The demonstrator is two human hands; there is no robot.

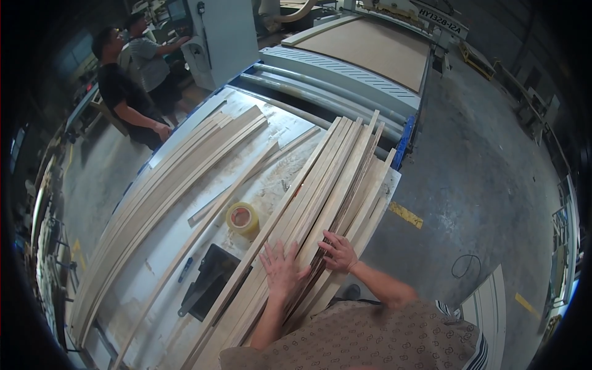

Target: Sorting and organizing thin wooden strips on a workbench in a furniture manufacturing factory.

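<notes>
The person wears a brown shirt (370,336) printed all over with small dark motifs, its dark-and-white striped trim (480,346) showing toward four o'clock.

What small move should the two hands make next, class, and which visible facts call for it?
A sensible move might be for the right hand to nudge the wooden strips gently toward the left hand: both hands rest over this bundle, and toward its far end some strips lie unevenly, with dark gaps between them.

Tape roll (245,230) (yellowish), grey floor (472,179)
</notes>
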